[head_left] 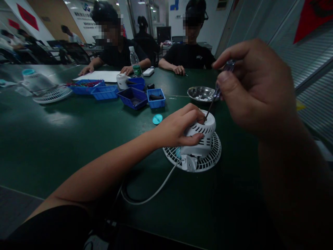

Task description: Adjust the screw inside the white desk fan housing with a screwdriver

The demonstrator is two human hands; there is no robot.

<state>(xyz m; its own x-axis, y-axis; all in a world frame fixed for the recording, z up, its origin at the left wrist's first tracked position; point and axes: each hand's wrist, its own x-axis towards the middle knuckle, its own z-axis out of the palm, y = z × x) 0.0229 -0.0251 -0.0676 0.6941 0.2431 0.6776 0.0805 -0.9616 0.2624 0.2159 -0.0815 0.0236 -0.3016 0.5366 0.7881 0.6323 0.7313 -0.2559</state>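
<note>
The white fan [197,149] sits grille-down on the green desk [85,139], just right of the middle of the frame. The left hand [183,126] has its fingers curled round the fan's back end. At the upper right, the right hand [251,86] has its fingers pinching a screwdriver [217,93], tip down at the fan's top. It looks like screw work, though no screw shows. The next move seems to need a still fan and a careful twist.
</note>
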